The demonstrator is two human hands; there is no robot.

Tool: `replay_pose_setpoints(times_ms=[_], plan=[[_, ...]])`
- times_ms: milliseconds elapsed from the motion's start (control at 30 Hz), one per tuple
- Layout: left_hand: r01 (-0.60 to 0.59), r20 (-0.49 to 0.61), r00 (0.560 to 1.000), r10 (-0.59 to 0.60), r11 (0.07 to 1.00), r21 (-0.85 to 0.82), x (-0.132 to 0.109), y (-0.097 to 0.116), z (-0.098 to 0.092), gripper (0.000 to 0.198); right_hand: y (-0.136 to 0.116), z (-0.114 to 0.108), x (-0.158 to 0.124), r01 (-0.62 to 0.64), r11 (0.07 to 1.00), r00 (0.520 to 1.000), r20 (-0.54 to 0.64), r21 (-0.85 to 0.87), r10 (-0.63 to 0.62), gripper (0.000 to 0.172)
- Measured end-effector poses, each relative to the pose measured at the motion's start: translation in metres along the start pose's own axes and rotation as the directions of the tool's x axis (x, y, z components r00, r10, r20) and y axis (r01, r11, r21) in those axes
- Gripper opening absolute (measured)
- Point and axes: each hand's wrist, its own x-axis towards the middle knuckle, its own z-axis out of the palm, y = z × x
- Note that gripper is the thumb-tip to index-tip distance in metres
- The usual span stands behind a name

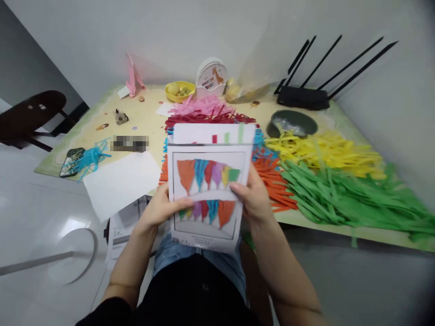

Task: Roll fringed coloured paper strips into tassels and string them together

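I hold a printed sheet upright over my lap; it pictures two rows of colourful tassel garlands. My left hand grips its left edge with the thumb across the front. My right hand grips the right edge, thumb on the picture. A second white sheet with coloured strips stands just behind the first one, against it. Beyond lie piles of cut paper strips: green, yellow, orange, red and pink.
A low table carries a blank white sheet, a phone under blue strips, a dark bowl, a yellow bowl of fruit, a round tin and a black router. A dark chair stands left.
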Motion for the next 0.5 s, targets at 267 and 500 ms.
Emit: replay_pose_setpoints(times_ms=[267, 500], plan=[[0.069, -0.084, 0.993, -0.089, 0.973, -0.219, 0.048, -0.01, 0.016, 0.057, 0.015, 0.007, 0.025, 0.087, 0.972, 0.995, 0.068, -0.218, -0.074, 0.072], [0.132, -0.123, 0.976, -0.178, 0.941, -0.313, 0.068, -0.016, 0.024, 0.059, 0.014, 0.004, 0.036, 0.081, 0.965, 0.997, 0.04, -0.25, -0.073, 0.065]])
